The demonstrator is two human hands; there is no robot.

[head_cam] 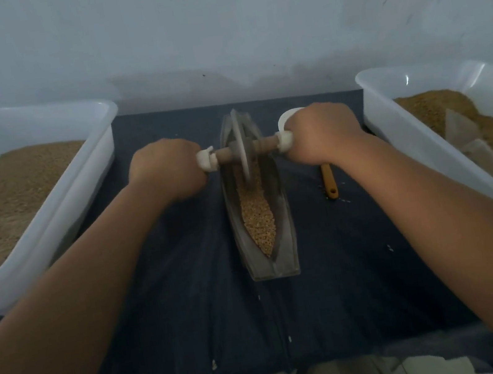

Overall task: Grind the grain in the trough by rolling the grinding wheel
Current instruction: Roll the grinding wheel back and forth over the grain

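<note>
A narrow boat-shaped grey trough (283,213) lies lengthwise on a dark cloth in the middle of the view. Tan grain (257,217) fills its groove. The thin grey grinding wheel (242,148) stands upright in the far half of the trough, on a wooden axle with white wrapped ends. My left hand (167,167) grips the left end of the axle. My right hand (320,132) grips the right end. Both fists hide the handle ends.
A white plastic tub (93,153) of brown grain sits at the left. Another white tub (390,117) with grain and a scrap of paper sits at the right. A small orange spoon (330,182) and a white cup (284,118) lie right of the trough. A pale wall stands behind.
</note>
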